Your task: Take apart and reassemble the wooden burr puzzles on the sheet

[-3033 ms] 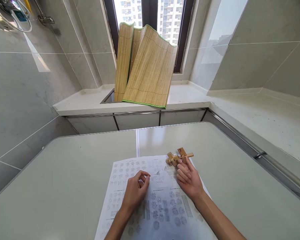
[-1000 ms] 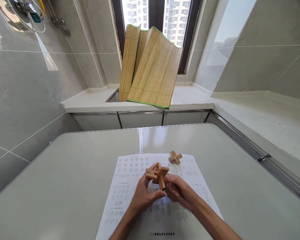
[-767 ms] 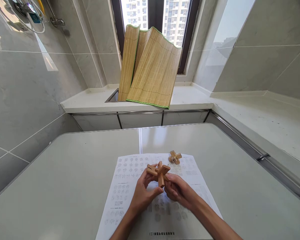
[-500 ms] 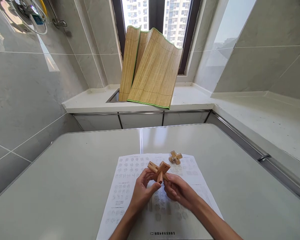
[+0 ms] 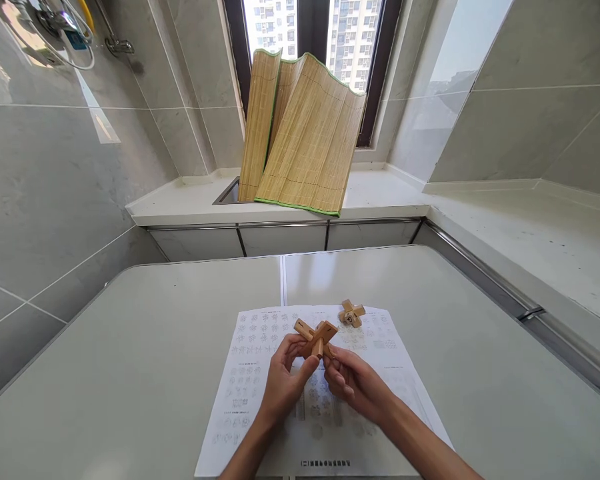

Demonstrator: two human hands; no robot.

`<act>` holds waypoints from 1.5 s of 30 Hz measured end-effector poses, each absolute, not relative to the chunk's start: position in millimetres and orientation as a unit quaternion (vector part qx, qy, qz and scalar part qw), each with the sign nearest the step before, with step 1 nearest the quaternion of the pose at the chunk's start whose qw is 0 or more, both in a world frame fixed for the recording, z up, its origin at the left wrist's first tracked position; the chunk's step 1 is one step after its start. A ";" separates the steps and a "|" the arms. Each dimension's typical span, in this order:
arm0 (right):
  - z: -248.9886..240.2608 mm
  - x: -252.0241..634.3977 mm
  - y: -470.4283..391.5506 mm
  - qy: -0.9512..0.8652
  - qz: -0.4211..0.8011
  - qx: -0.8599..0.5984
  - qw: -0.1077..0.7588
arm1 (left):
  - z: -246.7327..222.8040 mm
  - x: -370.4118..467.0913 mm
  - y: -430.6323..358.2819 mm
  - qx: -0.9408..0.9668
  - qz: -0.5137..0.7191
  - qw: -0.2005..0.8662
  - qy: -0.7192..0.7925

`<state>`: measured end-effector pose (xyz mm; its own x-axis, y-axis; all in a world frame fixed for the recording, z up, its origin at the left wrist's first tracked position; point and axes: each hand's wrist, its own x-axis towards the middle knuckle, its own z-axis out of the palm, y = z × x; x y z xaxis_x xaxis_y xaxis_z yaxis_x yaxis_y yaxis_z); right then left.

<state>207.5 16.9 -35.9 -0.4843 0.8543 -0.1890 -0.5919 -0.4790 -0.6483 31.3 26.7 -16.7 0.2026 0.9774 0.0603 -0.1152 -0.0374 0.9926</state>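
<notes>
Between both hands, above a printed sheet (image 5: 260,393), is a wooden burr puzzle (image 5: 319,337) made of crossing bars, some marked with dark signs. My left hand (image 5: 291,377) grips its left and near side, thumb at the front bar. The fingers of my right hand (image 5: 354,380) are closed on its lower right bar. A second wooden burr puzzle (image 5: 351,313), paler and with a round mark, lies on the sheet's far right part, apart from the hands. My fingers hide parts of the held puzzle.
The sheet shows rows of small diagrams and lies on a glossy light table (image 5: 130,360) with a centre seam. Beyond it, a folded bamboo mat (image 5: 310,140) leans by the window on a white ledge (image 5: 190,210). Tiled walls stand on both sides.
The held burr puzzle has tipped slightly and shifted a little to the left, with both hands still on it. The second puzzle lies where it was on the sheet.
</notes>
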 end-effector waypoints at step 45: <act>-30.8 216.4 15.8 -0.333 0.777 -0.271 0.459 | -26.8 -55.1 71.4 0.657 0.334 0.067 0.672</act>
